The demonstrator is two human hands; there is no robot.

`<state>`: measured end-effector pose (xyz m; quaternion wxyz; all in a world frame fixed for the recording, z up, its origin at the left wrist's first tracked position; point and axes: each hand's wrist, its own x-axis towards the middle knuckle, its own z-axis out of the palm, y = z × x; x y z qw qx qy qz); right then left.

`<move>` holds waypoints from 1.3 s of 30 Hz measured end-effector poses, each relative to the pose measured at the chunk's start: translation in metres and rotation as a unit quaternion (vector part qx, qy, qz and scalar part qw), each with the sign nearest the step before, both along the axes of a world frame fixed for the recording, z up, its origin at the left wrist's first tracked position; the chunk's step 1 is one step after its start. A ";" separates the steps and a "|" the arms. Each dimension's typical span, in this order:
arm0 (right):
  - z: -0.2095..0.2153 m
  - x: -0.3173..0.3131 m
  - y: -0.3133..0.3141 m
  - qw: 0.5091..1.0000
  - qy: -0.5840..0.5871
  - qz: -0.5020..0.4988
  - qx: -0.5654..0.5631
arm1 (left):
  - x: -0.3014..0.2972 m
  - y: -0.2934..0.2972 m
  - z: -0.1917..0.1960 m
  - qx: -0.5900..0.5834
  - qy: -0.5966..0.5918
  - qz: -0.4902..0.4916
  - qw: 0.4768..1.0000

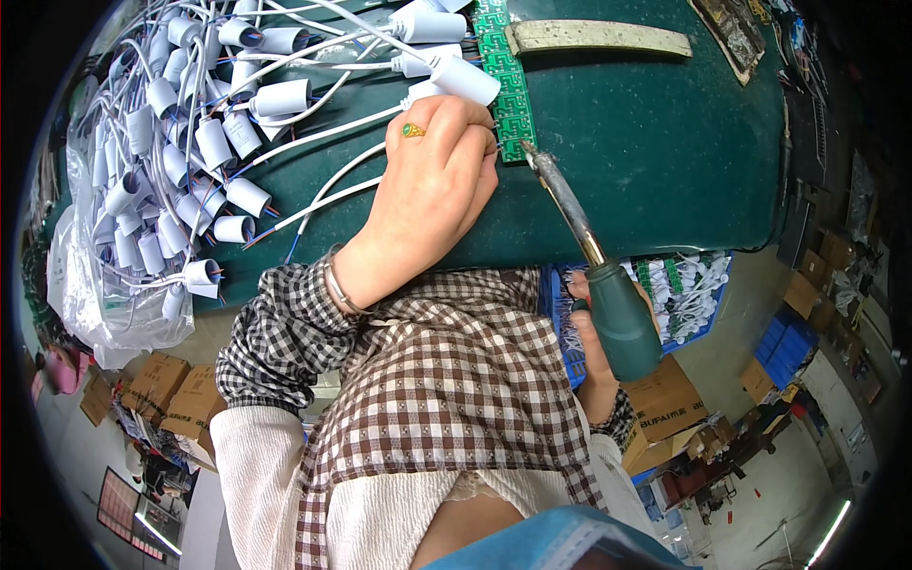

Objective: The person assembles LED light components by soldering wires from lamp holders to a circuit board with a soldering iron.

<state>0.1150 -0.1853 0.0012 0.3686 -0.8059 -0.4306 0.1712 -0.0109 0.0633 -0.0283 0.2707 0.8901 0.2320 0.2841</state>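
Note:
My left hand [423, 180], with a ring on one finger, is closed in a pinch at the left edge of a green circuit board strip [514, 103]. White cables [342, 195] run in under it, and its fingertips grip the end of one beside the board. Wrapped round the green handle of a soldering iron [622, 328] is my right hand [597, 356], partly hidden behind that handle. The iron's tip meets the board's near end, close to my left fingertips. White cylindrical lamp holders [464, 78] lie along the strip's left side.
A heap of white lamp holders with cables [214, 142] covers the left of the green table [655, 152], partly on a clear plastic bag [123, 332]. An off-white flat bar [608, 38] touches the board's right side. A blue crate [708, 323] of wired boards stands below the table edge.

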 end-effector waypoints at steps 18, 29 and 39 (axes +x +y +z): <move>0.013 0.004 0.017 0.947 0.256 -0.100 0.168 | -0.003 0.000 0.001 0.006 0.002 0.005 1.000; 0.009 0.070 0.009 0.845 0.372 -0.254 0.288 | 0.004 -0.001 0.001 0.005 -0.003 0.002 1.000; 0.014 0.195 0.032 0.727 0.520 -0.270 0.357 | -0.001 -0.009 0.021 0.017 -0.004 -0.005 1.000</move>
